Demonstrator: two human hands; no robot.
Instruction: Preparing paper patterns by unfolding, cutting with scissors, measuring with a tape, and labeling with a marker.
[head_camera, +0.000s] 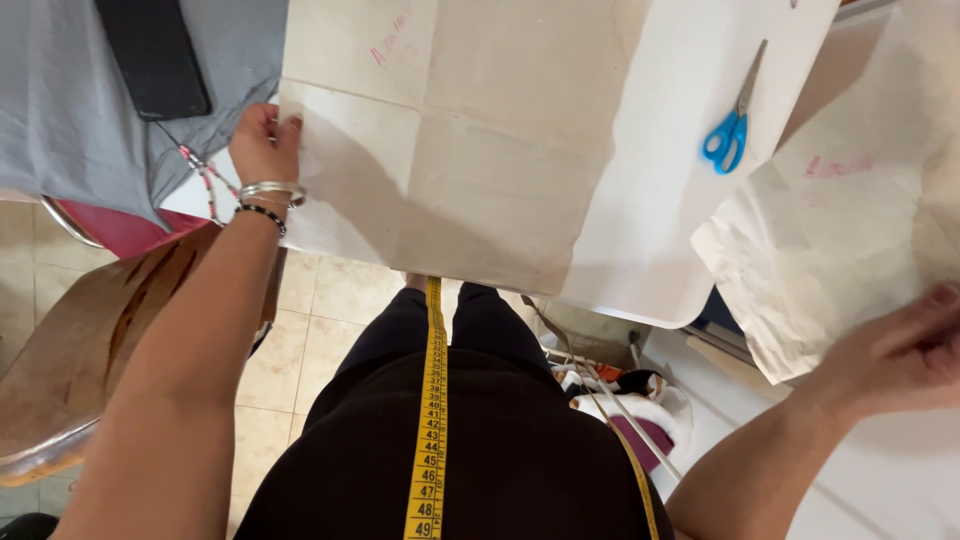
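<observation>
Head view, looking down over the person's own body. The left hand (265, 142), wearing a silver bangle (272, 189) and a dark bead bracelet (262, 213), pinches the left edge of a large creased paper pattern piece (450, 150), fingers curled over the edge. The sheet lies flat on the white table (680, 160), its near edge overhanging. The right hand (900, 350) rests loosely curled against a second, crumpled paper piece (850, 220) at the right; whether it grips the paper cannot be told. Blue-handled scissors (732, 120) lie on the table between the two sheets. A yellow measuring tape (432, 420) hangs down the person's front.
</observation>
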